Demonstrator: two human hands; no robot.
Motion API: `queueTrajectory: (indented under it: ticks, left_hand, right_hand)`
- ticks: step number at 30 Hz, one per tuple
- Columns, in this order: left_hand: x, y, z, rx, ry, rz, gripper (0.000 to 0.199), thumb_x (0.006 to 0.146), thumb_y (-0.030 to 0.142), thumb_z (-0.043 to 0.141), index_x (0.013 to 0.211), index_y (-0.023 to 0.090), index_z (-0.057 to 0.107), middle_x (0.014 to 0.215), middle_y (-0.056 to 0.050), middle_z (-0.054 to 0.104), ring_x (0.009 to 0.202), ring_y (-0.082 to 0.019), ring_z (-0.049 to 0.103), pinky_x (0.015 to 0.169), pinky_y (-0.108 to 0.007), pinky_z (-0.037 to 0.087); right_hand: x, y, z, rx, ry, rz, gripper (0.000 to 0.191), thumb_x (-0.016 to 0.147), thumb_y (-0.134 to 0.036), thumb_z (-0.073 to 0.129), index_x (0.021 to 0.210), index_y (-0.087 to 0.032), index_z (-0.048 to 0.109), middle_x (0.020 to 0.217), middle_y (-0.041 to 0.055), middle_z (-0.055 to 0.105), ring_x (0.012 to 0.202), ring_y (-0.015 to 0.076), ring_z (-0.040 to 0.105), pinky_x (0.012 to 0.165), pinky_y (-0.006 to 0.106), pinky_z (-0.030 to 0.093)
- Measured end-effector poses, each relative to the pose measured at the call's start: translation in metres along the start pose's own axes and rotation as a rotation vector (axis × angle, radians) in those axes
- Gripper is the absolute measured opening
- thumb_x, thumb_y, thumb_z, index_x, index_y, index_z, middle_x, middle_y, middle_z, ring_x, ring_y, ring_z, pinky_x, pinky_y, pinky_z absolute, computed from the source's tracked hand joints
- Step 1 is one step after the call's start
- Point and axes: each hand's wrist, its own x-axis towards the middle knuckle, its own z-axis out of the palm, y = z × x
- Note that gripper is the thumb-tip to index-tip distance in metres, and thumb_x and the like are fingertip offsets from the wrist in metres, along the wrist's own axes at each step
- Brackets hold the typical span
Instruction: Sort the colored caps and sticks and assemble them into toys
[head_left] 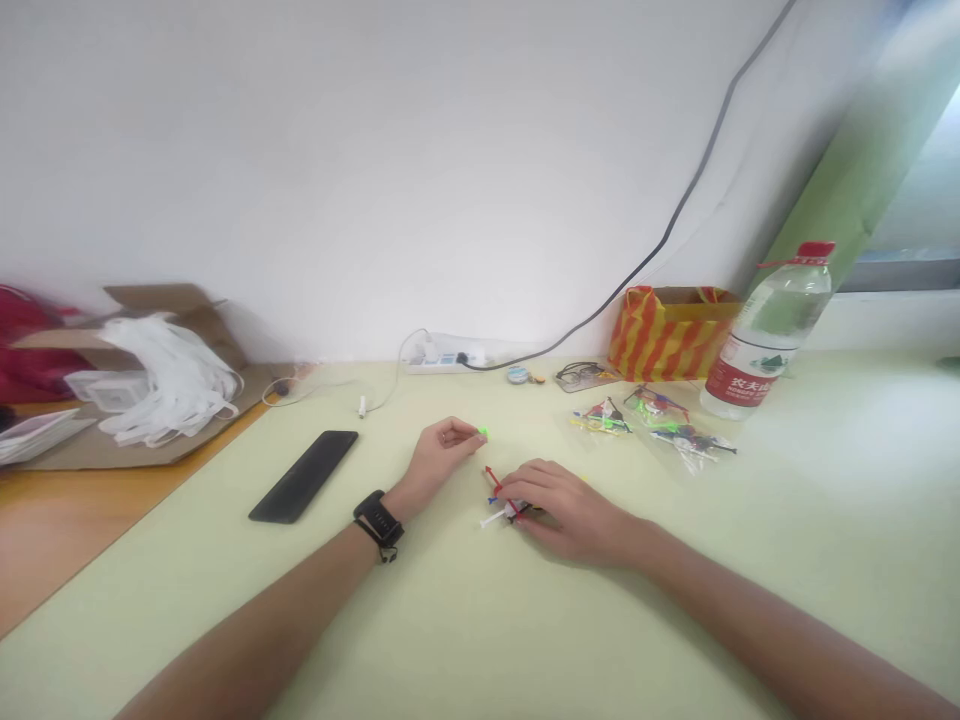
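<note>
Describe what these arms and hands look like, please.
They're a person's, with bare forearms and no sleeves visible. The left hand has what looks like a thin ring; its wrist wears a squarish black watch and a dark cord. The right hand shows nothing worn.

Black phone, white power strip, striped bag near 1 red-capped bottle

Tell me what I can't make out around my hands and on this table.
All in the head view:
Green piece: full shape, partly hidden by the left hand.
Small plastic pieces: exact number, since the right hand covers some.
Striped bag: contents, hidden by its front wall.
Bottle label: fine print, too small and blurred.
Red item: full extent, cut off by the left edge.
</note>
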Motion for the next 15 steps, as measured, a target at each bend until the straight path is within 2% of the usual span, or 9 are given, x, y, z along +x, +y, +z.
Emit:
queueTrajectory:
  ticks: [5, 11, 15]
  left_hand:
    - [0.001, -0.005, -0.001, 0.16, -0.104, 0.061, 0.034, 0.078, 0.045, 0.084, 0.091, 0.018, 0.069, 0.097, -0.007, 0.078, 0.091, -0.022, 0.074, 0.086, -0.035, 0.058]
    - [-0.006, 0.003, 0.003, 0.443, -0.231, 0.172, 0.027, 0.086, 0.042, 0.075, 0.105, 0.022, 0.077, 0.108, -0.005, 0.078, 0.101, -0.024, 0.071, 0.096, -0.038, 0.053]
    - [-0.009, 0.007, 0.005, 0.439, -0.284, 0.191, 0.027, 0.089, 0.041, 0.072, 0.108, 0.023, 0.077, 0.107, -0.004, 0.079, 0.101, -0.023, 0.071, 0.096, -0.037, 0.052]
  right_hand:
    - [-0.002, 0.009, -0.004, -0.083, 0.068, 0.028, 0.045, 0.091, -0.02, 0.07, 0.134, -0.025, 0.059, 0.13, 0.009, 0.067, 0.122, 0.0276, 0.057, 0.106, 0.046, 0.049]
    - [-0.007, 0.026, -0.005, -0.139, 0.101, 0.116, 0.073, 0.088, -0.044, 0.077, 0.151, -0.025, 0.045, 0.149, 0.0137, 0.054, 0.139, 0.0316, 0.046, 0.115, 0.052, 0.043]
    - [-0.01, 0.032, -0.001, -0.098, 0.07, 0.162, 0.08, 0.089, -0.046, 0.075, 0.157, -0.026, 0.036, 0.155, 0.0133, 0.05, 0.144, 0.0295, 0.043, 0.118, 0.05, 0.041]
